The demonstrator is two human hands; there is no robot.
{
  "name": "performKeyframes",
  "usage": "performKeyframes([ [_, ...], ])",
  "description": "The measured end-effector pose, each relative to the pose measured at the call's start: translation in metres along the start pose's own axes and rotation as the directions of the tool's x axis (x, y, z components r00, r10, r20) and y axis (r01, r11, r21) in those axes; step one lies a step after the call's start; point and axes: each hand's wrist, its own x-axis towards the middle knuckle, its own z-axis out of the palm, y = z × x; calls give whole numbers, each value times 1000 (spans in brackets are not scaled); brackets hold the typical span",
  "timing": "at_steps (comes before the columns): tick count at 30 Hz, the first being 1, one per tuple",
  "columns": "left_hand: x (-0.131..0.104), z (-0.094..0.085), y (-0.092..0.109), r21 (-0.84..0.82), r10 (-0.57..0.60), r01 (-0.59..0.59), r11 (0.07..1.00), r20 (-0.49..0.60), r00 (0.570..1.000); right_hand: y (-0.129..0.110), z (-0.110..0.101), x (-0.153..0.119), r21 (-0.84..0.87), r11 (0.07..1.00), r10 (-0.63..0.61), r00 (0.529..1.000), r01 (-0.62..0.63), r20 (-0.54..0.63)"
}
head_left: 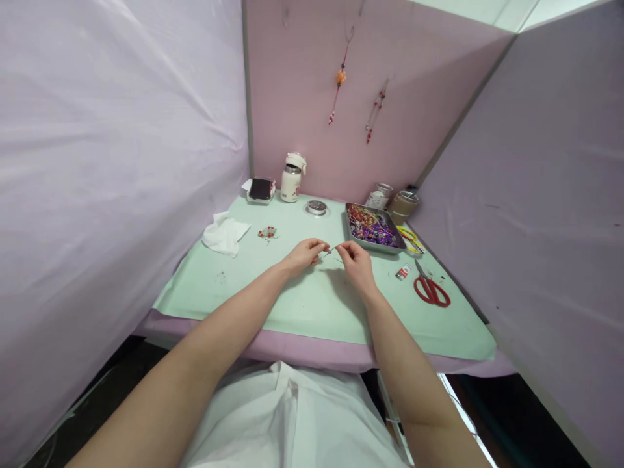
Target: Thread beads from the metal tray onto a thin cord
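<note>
Over the middle of the pale green tabletop, my left hand and my right hand face each other, fingertips pinched. A thin cord with a small purple bead on it runs between them. The left fingertips grip one side close to the bead, and the right fingertips hold the cord's other end. Finer detail of the cord is too small to make out. Behind my right hand stands a metal tray heaped with purple, orange and red beaded strands.
Red-handled scissors and a small packet lie right. Yellow-handled tools and jars stand behind. A round tin, white bottle, black-topped box, red beadwork and white cloth are left. Beaded strings hang on the wall.
</note>
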Motion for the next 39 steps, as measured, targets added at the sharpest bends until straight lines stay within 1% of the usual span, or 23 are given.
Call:
performKeyframes([
  [2, -1, -1, 0, -33, -22, 24, 999, 41, 999, 0, -1, 0, 30, 999, 16, 1000, -16, -13],
  [5, -3, 0, 2, -96, -89, 102, 990, 130, 988, 0, -1, 1, 56, 998, 32, 999, -31, -23],
  [7, -3, 0, 2, -139, -97, 121, 983, 168, 981, 0, -1, 1, 66, 997, 32, 999, -31, -23],
  [10, -2, 1, 0, -184, -65, 101, 978, 190, 980, 0, 0, 1, 74, 997, 28, 999, -27, -15],
  [12, -1, 1, -2, -184, -22, 54, 982, 172, 985, -1, 0, 1, 69, 997, 26, 1000, -26, -8],
  [15, 2, 0, -3, -149, 40, -24, 988, 104, 994, -1, 0, 0, 58, 998, 20, 1000, -20, 6],
  [17, 4, 0, -2, -131, 63, -55, 990, 59, 996, -1, 0, 1, 40, 999, 17, 1000, -17, 8],
  [21, 3, 0, 3, -101, 96, -96, 990, -4, 995, 0, -3, 2, 26, 999, 36, 998, -35, -45],
  [24, 1, 1, 6, 13, 114, -114, 993, -28, 993, 0, -5, 2, 23, 999, 36, 998, -35, -60],
  [27, 1, 0, 8, 162, 142, -123, 979, -111, 984, 1, -6, 2, -3, 1000, 16, 999, -16, -45],
  [29, 3, -5, 9, 211, 176, -132, 969, -207, 962, 2, -8, 4, -25, 1000, 6, 997, -8, -74],
  [30, 4, -9, 9, 214, 193, -137, 967, -266, 945, 3, -10, 5, -35, 999, 4, 994, -8, -106],
  [32, 8, -16, 10, 187, 201, -136, 973, -389, 899, 6, -14, 8, -47, 999, 5, 984, -13, -180],
  [34, 10, -23, 12, 167, 201, -136, 977, -481, 854, 9, -19, 11, -48, 999, 14, 971, -26, -238],
  [37, 11, -28, 13, 153, 203, -140, 978, -563, 801, 12, -24, 13, -50, 997, 35, 954, -52, -298],
  [39, 12, -29, 12, 152, 203, -140, 978, -590, 782, 14, -27, 14, -58, 996, 48, 942, -71, -333],
])
